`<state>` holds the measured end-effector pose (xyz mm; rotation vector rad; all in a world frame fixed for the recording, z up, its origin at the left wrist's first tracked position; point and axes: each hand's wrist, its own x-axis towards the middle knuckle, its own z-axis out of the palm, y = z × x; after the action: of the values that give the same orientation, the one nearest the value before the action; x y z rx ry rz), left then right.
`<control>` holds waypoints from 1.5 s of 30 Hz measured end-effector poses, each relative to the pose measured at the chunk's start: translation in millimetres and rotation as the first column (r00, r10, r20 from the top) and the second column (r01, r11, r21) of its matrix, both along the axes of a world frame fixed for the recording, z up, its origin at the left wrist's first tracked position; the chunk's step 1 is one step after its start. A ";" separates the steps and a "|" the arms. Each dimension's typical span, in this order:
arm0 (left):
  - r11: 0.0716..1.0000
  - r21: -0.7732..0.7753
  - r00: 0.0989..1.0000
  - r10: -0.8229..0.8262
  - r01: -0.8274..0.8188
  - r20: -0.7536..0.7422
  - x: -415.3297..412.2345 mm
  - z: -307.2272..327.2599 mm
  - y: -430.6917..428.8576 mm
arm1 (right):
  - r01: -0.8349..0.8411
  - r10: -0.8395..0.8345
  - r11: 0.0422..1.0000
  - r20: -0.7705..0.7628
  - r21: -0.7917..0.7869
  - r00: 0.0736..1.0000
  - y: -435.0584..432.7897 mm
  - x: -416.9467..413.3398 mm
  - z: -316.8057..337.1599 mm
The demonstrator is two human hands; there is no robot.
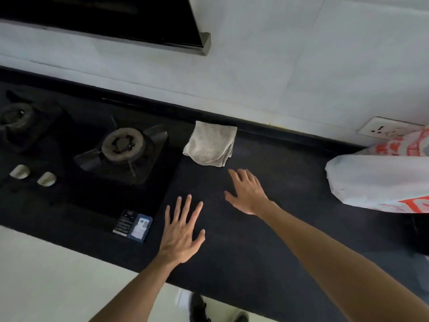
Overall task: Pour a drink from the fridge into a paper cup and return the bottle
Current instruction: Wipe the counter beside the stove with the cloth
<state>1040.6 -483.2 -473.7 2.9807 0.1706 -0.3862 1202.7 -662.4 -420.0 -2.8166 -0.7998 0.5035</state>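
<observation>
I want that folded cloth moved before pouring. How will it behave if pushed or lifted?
The folded cloth looks soft and layered, so it will probably droop and unfold when lifted. Pushed across the dark countertop, it would likely bunch rather than slide whole.

Home kitchen: gas hob (123,145), range hood (116,22), countertop (278,205).

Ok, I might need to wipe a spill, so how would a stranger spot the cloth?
Find the gas hob set in the dark counter. Right of its right-hand burner, by the back wall, lies the cloth. It is pale, folded fabric, unlike the red-printed plastic bag further right.
</observation>
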 end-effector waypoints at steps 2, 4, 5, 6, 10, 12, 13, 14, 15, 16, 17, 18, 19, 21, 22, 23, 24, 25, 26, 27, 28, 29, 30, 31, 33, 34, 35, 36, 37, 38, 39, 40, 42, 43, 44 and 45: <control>0.999 -0.036 0.999 0.015 -0.014 0.035 0.4 -4.3 0.2 | -0.025 0.022 0.999 0.057 0.048 0.998 18.8 18.6 0.3; 0.998 -0.055 0.998 0.022 -0.019 0.053 -0.2 -7.4 0.9 | -0.058 0.048 0.993 0.100 0.101 0.994 41.5 39.0 4.2; 0.998 -0.053 0.998 0.023 -0.020 0.056 0.1 -8.6 1.4 | -0.078 0.062 0.989 0.131 0.124 0.989 53.4 50.1 6.3; 0.998 -0.052 0.998 0.025 -0.022 0.062 0.7 -10.1 1.8 | -0.095 0.073 0.985 0.151 0.145 0.986 65.5 61.2 7.1; 0.997 -0.067 0.997 0.042 -0.038 0.062 2.7 -12.5 2.8 | -0.128 0.103 0.977 0.151 0.170 0.983 114.3 105.1 -6.1; 0.997 -0.070 0.997 0.048 -0.043 0.060 2.8 -13.6 3.7 | -0.125 0.102 0.981 0.150 0.150 0.983 136.7 121.4 -19.5; 0.997 -0.068 0.996 0.052 -0.047 0.066 3.3 -13.6 4.2 | -0.127 0.107 0.984 0.151 0.128 0.983 145.1 126.8 -26.7; 0.997 -0.064 0.996 0.056 -0.052 0.069 3.6 -13.7 4.1 | -0.141 0.126 0.986 0.153 0.091 0.980 150.8 130.5 -35.1; 0.997 -0.063 0.996 0.059 -0.055 0.071 3.4 -14.2 3.5 | -0.157 0.148 0.986 0.154 0.047 0.977 152.9 132.2 -43.6; 0.996 -0.066 0.995 0.061 -0.057 0.073 3.7 -14.6 3.0 | -0.167 0.164 0.986 0.150 0.009 0.975 152.3 132.8 -52.0; 0.996 -0.068 0.995 0.063 -0.059 0.073 3.3 -14.7 3.1 | -0.168 0.168 0.986 0.147 -0.014 0.975 149.7 132.3 -60.4; 0.996 -0.064 0.995 0.064 -0.059 0.072 3.3 -14.5 4.0 | -0.156 0.158 0.987 0.151 -0.020 0.976 145.4 131.9 -67.3; 0.997 -0.058 0.995 0.064 -0.060 0.075 3.6 -15.3 4.3 | -0.141 0.142 0.990 0.158 -0.021 0.977 139.7 131.6 -71.3; 0.997 -0.054 0.995 0.065 -0.060 0.080 3.3 -15.9 4.1 | -0.103 0.105 0.994 0.158 -0.022 0.982 126.4 128.8 -73.7; 0.997 -0.054 0.995 0.060 -0.055 0.082 3.2 -16.0 4.3 | -0.076 0.079 0.997 0.149 -0.021 0.986 117.6 126.9 -73.4; 0.997 -0.053 0.995 0.057 -0.053 0.084 3.0 -16.3 4.1 | -0.050 0.052 0.999 0.143 -0.019 0.988 106.4 124.5 -72.3; 0.997 -0.050 0.995 0.057 -0.052 0.087 2.9 -16.4 4.0 | -0.025 0.027 1.000 0.141 -0.017 0.990 92.9 122.1 -71.4; 0.998 -0.046 0.994 0.057 -0.054 0.088 3.0 -16.6 3.9 | -0.001 0.004 1.000 0.139 -0.018 0.990 76.9 119.5 -70.4; 0.998 -0.041 0.995 0.057 -0.054 0.085 3.0 -16.7 3.6 | 0.026 -0.023 0.999 0.131 -0.022 0.991 58.1 116.6 -69.7; 0.998 -0.036 0.995 0.055 -0.052 0.081 3.0 -16.5 3.1 | 0.055 -0.051 0.998 0.122 -0.027 0.991 37.6 113.2 -69.1; 0.998 -0.030 0.996 0.053 -0.051 0.078 2.9 -16.1 2.7 | 0.084 -0.080 0.996 0.118 -0.033 0.990 15.7 108.5 -68.5; 0.999 -0.025 0.996 0.050 -0.048 0.076 2.6 -16.3 2.6 | 0.116 -0.111 0.992 0.118 -0.039 0.987 -6.8 102.5 -67.8; 0.999 -0.020 0.996 0.047 -0.045 0.073 2.5 -16.3 2.8 | 0.148 -0.142 0.988 0.119 -0.046 0.983 -29.2 95.6 -67.4; 0.999 -0.015 0.997 0.045 -0.044 0.069 2.7 -16.1 2.9 | 0.176 -0.169 0.983 0.118 -0.052 0.978 -50.8 87.4 -66.8; 0.999 -0.008 0.997 0.045 -0.045 0.065 3.3 -16.1 2.8 | 0.205 -0.196 0.977 0.123 -0.065 0.973 -88.3 67.3 -65.8; 0.999 -0.006 0.997 0.045 -0.045 0.064 3.4 -16.0 2.7 | 0.208 -0.197 0.975 0.131 -0.073 0.972 -104.0 55.3 -65.2; 0.999 -0.002 0.997 0.044 -0.044 0.064 3.4 -16.0 2.4 | 0.209 -0.196 0.974 0.140 -0.083 0.971 -117.5 42.1 -64.5; 0.999 0.000 0.997 0.043 -0.043 0.066 3.4 -16.0 2.3 | 0.207 -0.192 0.974 0.148 -0.092 0.970 -128.4 27.5 -64.2; 0.999 -0.001 0.997 0.044 -0.044 0.068 3.3 -16.0 2.1 | 0.203 -0.187 0.974 0.150 -0.098 0.971 -135.6 12.0 -63.1; 0.999 -0.005 0.996 0.045 -0.045 0.071 3.5 -16.0 1.9 | 0.194 -0.178 0.976 0.143 -0.102 0.973 -138.9 -4.0 -62.6; 0.999 -0.008 0.996 0.046 -0.045 0.070 3.3 -16.0 1.7 | 0.180 -0.166 0.978 0.132 -0.109 0.977 -137.9 -19.6 -62.3; 0.999 -0.009 0.997 0.046 -0.046 0.069 3.2 -15.9 1.3 | 0.165 -0.149 0.979 0.135 -0.117 0.980 -132.9 -32.9 -63.9; 0.999 -0.005 0.997 0.044 -0.044 0.065 3.7 -16.1 0.5 | 0.138 -0.119 0.982 0.148 -0.128 0.982 -112.2 -45.0 -66.7; 0.999 0.000 0.997 0.043 -0.043 0.058 3.3 -15.6 0.4 | 0.123 -0.105 0.985 0.146 -0.118 0.984 -97.9 -42.4 -67.9; 0.999 0.003 0.998 0.042 -0.043 0.051 3.5 -15.5 0.5 | 0.097 -0.080 0.989 0.146 -0.109 0.986 -82.5 -33.9 -69.2; 0.999 0.006 0.998 0.044 -0.045 0.047 3.4 -15.3 0.6 | 0.061 -0.045 0.992 0.143 -0.107 0.989 -66.4 -21.1 -69.6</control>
<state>1044.0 -482.5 -489.1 2.9840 0.2338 -0.3104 1181.6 -728.9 -489.7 -2.9954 -0.7410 0.3557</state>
